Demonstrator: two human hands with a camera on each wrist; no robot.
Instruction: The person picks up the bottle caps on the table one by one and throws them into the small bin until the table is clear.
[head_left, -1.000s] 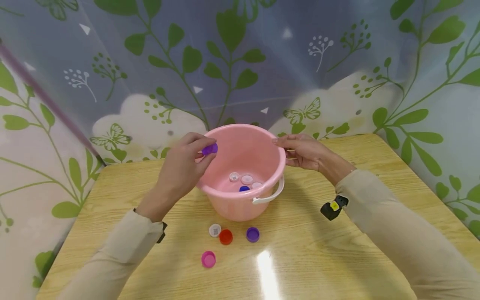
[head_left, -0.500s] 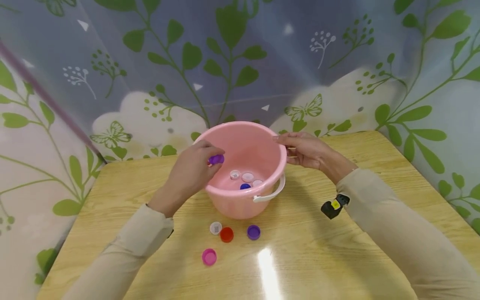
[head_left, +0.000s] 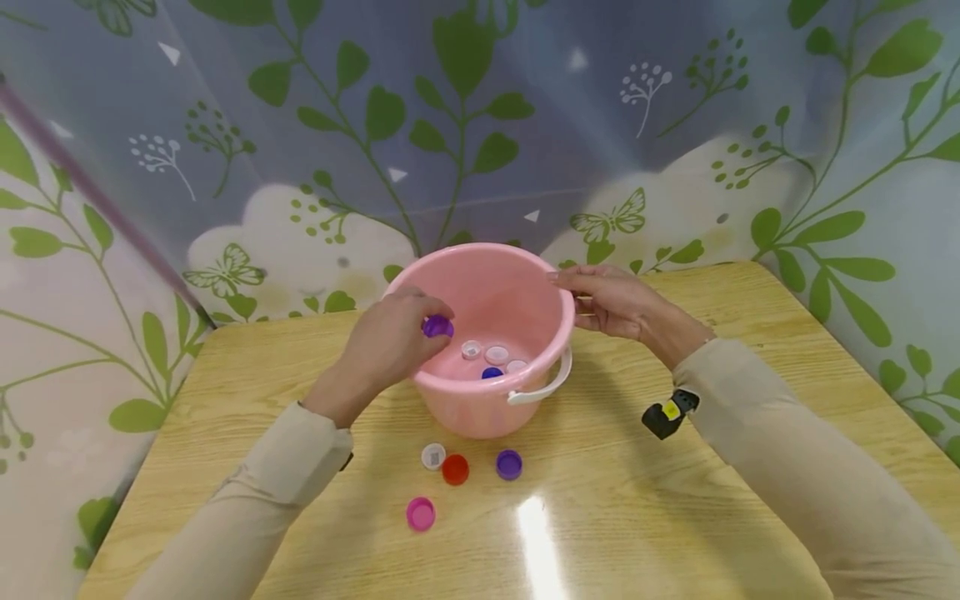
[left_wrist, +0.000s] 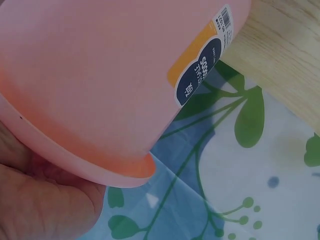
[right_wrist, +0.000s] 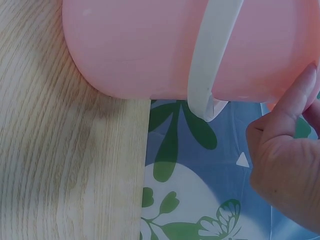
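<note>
A pink bucket stands on the wooden table, its white handle hanging down on the right. Over the near left part of its mouth, my left hand holds a purple bottle cap between thumb and fingers. In the left wrist view, part of that hand shows beyond the rim, and the cap is hidden. My right hand grips the rim at the right, thumb on top and fingers outside. Inside the bucket lie a blue cap and several whitish caps.
In front of the bucket lie a white cap, a red cap, a violet cap and a pink cap. A leaf-patterned cloth rises behind the table.
My left hand has moved right and slightly down with the purple cap, from the rim's left side to over the bucket's mouth. The right hand keeps its place on the rim.
</note>
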